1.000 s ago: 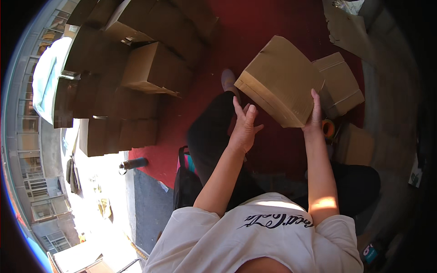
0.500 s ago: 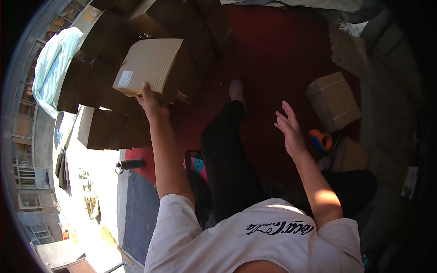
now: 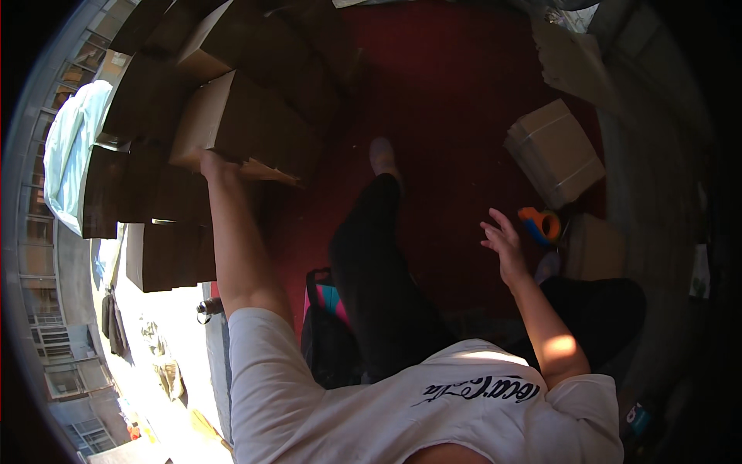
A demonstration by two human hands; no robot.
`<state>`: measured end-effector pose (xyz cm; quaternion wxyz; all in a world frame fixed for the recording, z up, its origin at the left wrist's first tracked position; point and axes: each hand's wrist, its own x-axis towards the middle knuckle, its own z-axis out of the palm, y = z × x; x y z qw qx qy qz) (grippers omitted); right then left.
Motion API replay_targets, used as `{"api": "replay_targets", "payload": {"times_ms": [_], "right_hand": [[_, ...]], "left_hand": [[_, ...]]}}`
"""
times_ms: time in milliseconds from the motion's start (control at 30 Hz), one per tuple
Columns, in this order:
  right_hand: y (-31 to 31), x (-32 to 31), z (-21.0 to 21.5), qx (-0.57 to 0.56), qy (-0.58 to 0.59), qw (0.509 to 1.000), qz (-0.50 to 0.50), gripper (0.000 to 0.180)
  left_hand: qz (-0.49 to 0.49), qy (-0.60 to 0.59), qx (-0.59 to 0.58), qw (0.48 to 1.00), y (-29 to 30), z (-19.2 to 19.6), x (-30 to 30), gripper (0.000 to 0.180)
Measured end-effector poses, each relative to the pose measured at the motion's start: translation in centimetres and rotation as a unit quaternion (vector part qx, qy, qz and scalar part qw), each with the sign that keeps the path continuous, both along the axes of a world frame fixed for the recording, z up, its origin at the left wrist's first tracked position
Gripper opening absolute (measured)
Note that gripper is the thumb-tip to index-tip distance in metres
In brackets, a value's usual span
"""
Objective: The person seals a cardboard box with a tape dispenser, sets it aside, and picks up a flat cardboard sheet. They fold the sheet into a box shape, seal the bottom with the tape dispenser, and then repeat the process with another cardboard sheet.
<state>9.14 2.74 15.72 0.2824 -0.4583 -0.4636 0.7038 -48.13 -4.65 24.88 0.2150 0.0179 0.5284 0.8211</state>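
A brown cardboard box (image 3: 259, 127) is against a stack of similar boxes at the left. My left hand (image 3: 216, 164) is on its near lower edge, gripping it; most of the fingers are hidden by the box. A torn-looking flap or edge shows along the box's underside. Over the red floor at the right, my right hand (image 3: 506, 246) is raised with its fingers apart and holds nothing. Closest to it lies an orange and blue ring-shaped thing (image 3: 539, 224), perhaps a tape dispenser. Beyond that sits a strapped bundle of flat cardboard (image 3: 558, 151).
Stacked boxes (image 3: 147, 185) fill the left side, with pale plastic sheeting (image 3: 73, 155) beyond them. A dark bottle (image 3: 209, 309) stands by my left arm. A black bag (image 3: 328, 340) lies by my leg. More cardboard (image 3: 595, 247) is by my right knee, on the red floor (image 3: 433, 100).
The box in my left hand has moved left toward the stack and tilted, so its lighter top face has turned away. My right hand has drawn slightly down and right.
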Motion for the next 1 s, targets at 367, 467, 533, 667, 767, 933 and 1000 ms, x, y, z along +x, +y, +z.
{"api": "replay_targets", "payload": {"times_ms": [367, 467, 533, 667, 767, 933, 1000], "right_hand": [[1.1, 2.0, -1.9, -0.004, -0.062, 0.998, -0.011, 0.049], [2.8, 2.9, -3.6, 0.002, -0.082, 0.995, -0.059, 0.038], [4.3, 5.3, -6.0, 0.013, -0.114, 0.988, -0.104, 0.036], [8.8, 12.2, -11.4, 0.182, -0.299, 0.902, -0.254, 0.031], [11.5, 17.7, -11.5, 0.143, -0.533, 0.812, -0.193, 0.040], [11.7, 28.8, -15.8, -0.068, -0.721, 0.670, -0.165, 0.044], [11.1, 31.3, -19.5, -0.062, -0.744, 0.640, -0.183, 0.045]], "left_hand": [[-0.036, 0.014, -0.208, 0.977, -0.1, -0.4, 0.8, 0.092], [0.133, 0.035, -0.140, 0.981, -1.8, -0.6, 0.4, 0.083], [0.189, 0.065, -0.144, 0.969, -0.2, 0.2, 3.7, 0.076], [0.184, 0.076, -0.183, 0.963, 0.4, 1.7, 8.8, 0.076], [0.284, 0.123, -0.361, 0.880, -3.9, 0.1, 4.1, 0.075], [0.149, 0.189, -0.360, 0.901, -4.6, -2.6, 14.5, 0.063], [0.136, 0.186, -0.379, 0.896, -5.4, -3.3, 17.3, 0.060]]}}
